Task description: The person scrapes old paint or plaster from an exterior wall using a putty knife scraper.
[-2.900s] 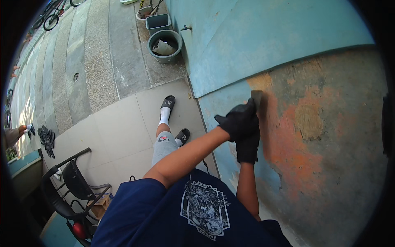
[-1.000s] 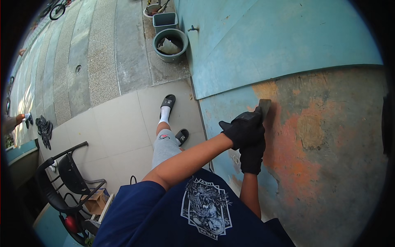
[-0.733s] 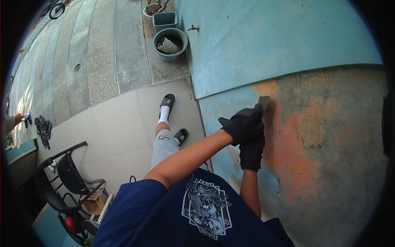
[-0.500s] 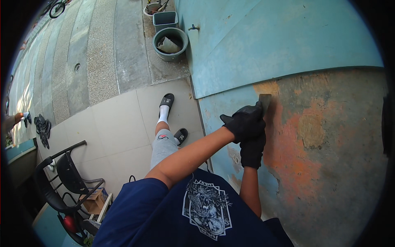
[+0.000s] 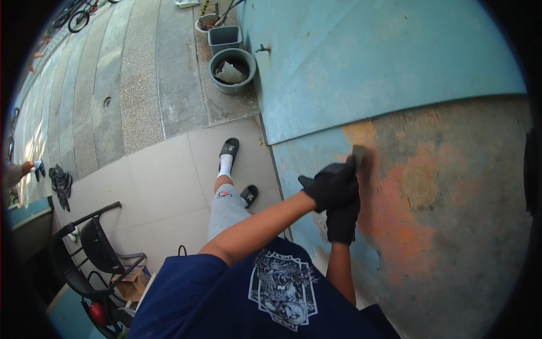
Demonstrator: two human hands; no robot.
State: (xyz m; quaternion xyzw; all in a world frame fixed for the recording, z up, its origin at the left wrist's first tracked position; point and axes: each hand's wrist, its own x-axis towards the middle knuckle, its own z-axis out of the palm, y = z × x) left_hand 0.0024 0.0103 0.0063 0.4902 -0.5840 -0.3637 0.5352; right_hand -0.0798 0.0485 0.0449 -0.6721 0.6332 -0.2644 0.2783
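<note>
Both my hands wear black gloves and are closed together around a scraper, whose flat blade (image 5: 358,152) sticks out past the fingers. My left hand (image 5: 332,185) wraps over the upper part of the grip, its thumb pointing left. Just below it, my right hand (image 5: 342,219) is closed too; the handle is hidden inside the gloves. The blade is at the peeling wall (image 5: 420,240), beside patches of orange and bare grey where the light-blue paint is gone. Whether its edge presses on the surface I cannot tell.
A raised light-blue panel (image 5: 395,73) overhangs the worn wall area. A round tub (image 5: 232,86), a square bin (image 5: 224,37) and a tap (image 5: 263,49) are at the far side. Left are a black chair (image 5: 101,246), a cardboard box (image 5: 132,284) and black gloves (image 5: 60,186); another person's hand shows at the left edge.
My two hands and the scraper have shifted slightly toward me and left along the wall. The grip is unchanged, and the view has tilted a little.
</note>
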